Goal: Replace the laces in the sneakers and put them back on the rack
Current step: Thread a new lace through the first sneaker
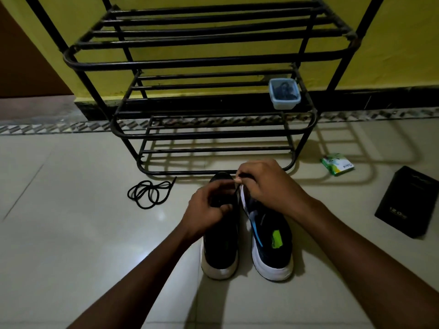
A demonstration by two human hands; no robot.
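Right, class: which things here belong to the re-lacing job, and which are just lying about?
Job: black sneaker, blue sneaker, held lace, loose lace on floor, rack, left hand, right hand.
Lying about: green packet, black box, plastic tub (contents unclear).

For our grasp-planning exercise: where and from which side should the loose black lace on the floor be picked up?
Probably pinch the free end of the loose lace, coming from above on its right: it juts out straight, while the rest lies looped.

left hand grips black sneaker | right hand pinches lace
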